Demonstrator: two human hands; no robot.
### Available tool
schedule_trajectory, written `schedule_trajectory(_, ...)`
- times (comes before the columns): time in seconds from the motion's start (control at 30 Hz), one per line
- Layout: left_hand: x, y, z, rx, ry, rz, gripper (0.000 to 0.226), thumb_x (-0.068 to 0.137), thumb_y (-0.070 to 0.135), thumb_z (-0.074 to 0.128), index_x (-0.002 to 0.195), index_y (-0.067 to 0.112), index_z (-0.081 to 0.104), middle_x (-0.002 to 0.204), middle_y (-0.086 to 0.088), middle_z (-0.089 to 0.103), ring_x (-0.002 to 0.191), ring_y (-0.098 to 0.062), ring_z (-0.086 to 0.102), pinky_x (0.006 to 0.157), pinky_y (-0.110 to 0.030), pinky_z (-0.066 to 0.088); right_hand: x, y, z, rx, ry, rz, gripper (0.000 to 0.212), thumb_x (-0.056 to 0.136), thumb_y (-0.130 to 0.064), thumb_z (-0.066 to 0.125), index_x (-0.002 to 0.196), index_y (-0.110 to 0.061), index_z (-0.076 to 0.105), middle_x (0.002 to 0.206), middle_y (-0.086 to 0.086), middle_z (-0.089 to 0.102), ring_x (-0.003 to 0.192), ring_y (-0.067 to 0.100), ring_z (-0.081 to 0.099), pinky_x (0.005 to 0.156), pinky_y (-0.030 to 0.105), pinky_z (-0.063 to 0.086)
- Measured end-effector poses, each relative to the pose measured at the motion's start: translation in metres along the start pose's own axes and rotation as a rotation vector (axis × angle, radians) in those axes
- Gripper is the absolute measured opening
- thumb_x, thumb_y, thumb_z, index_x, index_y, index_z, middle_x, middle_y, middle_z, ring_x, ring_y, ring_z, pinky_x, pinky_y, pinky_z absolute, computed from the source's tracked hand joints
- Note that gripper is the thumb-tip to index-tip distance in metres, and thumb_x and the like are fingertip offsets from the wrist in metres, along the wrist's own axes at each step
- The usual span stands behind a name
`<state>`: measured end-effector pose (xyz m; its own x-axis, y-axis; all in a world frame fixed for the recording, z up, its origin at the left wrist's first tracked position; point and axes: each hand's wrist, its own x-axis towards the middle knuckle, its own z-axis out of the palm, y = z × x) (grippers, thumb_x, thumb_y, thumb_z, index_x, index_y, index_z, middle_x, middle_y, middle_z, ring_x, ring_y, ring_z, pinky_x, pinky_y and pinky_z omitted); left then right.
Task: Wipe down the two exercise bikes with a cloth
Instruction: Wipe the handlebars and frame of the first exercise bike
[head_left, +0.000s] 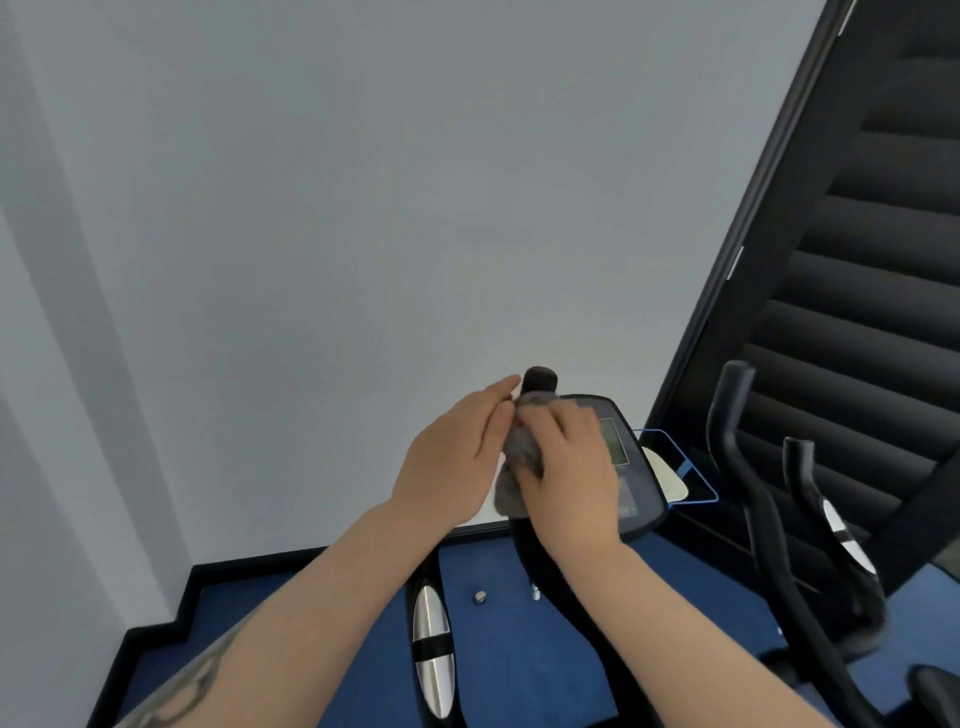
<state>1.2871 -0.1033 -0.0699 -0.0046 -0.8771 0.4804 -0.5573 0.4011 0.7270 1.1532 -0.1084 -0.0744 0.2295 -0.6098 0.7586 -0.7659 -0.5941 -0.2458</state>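
Gripping the grey cloth (519, 457), your right hand (571, 473) wraps it round the black handlebar (540, 382) of the near exercise bike (550, 582). Your left hand (452, 457) lies with fingers straight, fingertips touching the cloth's upper end. The bike's console (631, 467) sits just behind your right hand. A second exercise bike (769, 519) stands to the right, beside dark shutters (872, 260).

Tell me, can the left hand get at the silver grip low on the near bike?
Probably yes. The left hand rests open beside the cloth and holds nothing, and the silver grip sits below that forearm with nothing covering it. It would only need to drop down.
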Motion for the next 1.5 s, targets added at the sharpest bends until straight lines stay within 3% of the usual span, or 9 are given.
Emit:
schedule_trajectory(0.3,-0.002,-0.002,-0.002,-0.195,0.074,0.038,0.038,0.104,0.031,0.034,0.138,0.031,0.053,0.122,0.014,0.065,0.107,-0.001,0.061,0.092,-0.029,0.051,0.022,0.005,-0.008,0.007,0.006,-0.015,0.047,0.077,-0.002,0.074,0.122,-0.012,0.064,0.108,0.009,0.051,0.094,0.027,0.053,0.056,0.040,0.052)
schedule_trajectory(0.43,0.000,-0.005,-0.001,-0.138,0.043,-0.013,0.038,0.104,0.031,0.036,0.137,0.026,0.055,0.130,0.010,0.062,0.120,-0.002,0.056,0.104,-0.034,0.045,0.004,0.004,-0.008,-0.120,-0.227,-0.163,0.030,0.073,-0.005,0.073,0.102,-0.009,0.067,0.092,0.010,0.049,0.079,0.027,0.052,0.042,0.029,0.035)
schedule_trajectory(0.53,0.000,-0.004,0.001,-0.147,-0.023,0.018,0.047,0.100,0.037,0.034,0.144,0.028,0.048,0.138,0.013,0.056,0.126,0.001,0.050,0.109,-0.028,0.041,0.015,0.010,-0.015,-0.085,-0.178,-0.152,0.025,0.078,-0.005,0.069,0.102,-0.010,0.067,0.093,0.008,0.048,0.080,0.024,0.050,0.041,0.030,0.037)
schedule_trajectory(0.67,0.000,-0.005,0.001,-0.114,-0.053,0.056,0.044,0.105,0.027,0.036,0.149,0.032,0.038,0.153,0.016,0.039,0.138,0.005,0.035,0.116,-0.024,0.029,-0.001,0.005,-0.008,-0.005,-0.206,-0.053,0.024,0.083,-0.007,0.064,0.107,-0.011,0.065,0.100,0.006,0.044,0.089,0.021,0.046,0.052,0.041,0.049)
schedule_trajectory(0.77,0.000,-0.007,0.001,-0.057,-0.093,0.112,0.047,0.104,0.030,0.033,0.150,0.034,0.033,0.157,0.020,0.030,0.141,0.009,0.025,0.116,-0.018,0.024,-0.027,0.009,-0.012,0.125,-0.266,-0.013,0.028,0.084,-0.011,0.064,0.111,-0.018,0.066,0.105,-0.004,0.043,0.090,0.014,0.050,0.063,0.033,0.053)
schedule_trajectory(0.9,-0.001,-0.006,0.002,-0.176,-0.060,0.057,0.047,0.102,0.040,0.032,0.148,0.035,0.038,0.150,0.018,0.043,0.136,0.005,0.038,0.114,-0.029,0.034,0.013,0.013,-0.028,0.283,0.088,0.139,0.032,0.088,-0.018,0.060,0.117,-0.031,0.058,0.109,-0.015,0.034,0.098,-0.010,0.046,0.080,0.007,0.044)
schedule_trajectory(1.07,-0.001,-0.007,0.001,-0.185,-0.051,0.028,0.050,0.101,0.045,0.030,0.148,0.034,0.039,0.146,0.018,0.048,0.132,0.002,0.045,0.113,-0.035,0.037,0.043,0.015,-0.023,0.381,-0.121,0.358,0.029,0.096,-0.026,0.057,0.125,-0.024,0.059,0.108,-0.006,0.050,0.090,-0.005,0.051,0.079,0.007,0.042)
schedule_trajectory(1.4,-0.002,-0.003,0.000,-0.133,-0.143,0.061,0.048,0.099,0.043,0.033,0.145,0.053,0.029,0.138,0.039,0.044,0.125,0.013,0.046,0.103,-0.010,0.036,0.006,0.004,-0.011,0.349,0.003,0.455,0.017,0.095,-0.031,0.059,0.079,-0.028,0.057,0.080,-0.008,0.049,0.071,0.001,0.051,0.065,0.014,0.040)
schedule_trajectory(1.5,-0.003,-0.004,0.001,-0.138,-0.125,0.047,0.051,0.097,0.042,0.034,0.148,0.047,0.033,0.137,0.033,0.049,0.123,0.008,0.050,0.104,-0.026,0.043,-0.037,0.009,-0.010,0.273,-0.199,0.528,0.025,0.094,-0.035,0.059,0.071,-0.032,0.052,0.080,-0.009,0.052,0.075,0.005,0.052,0.067,0.014,0.040)
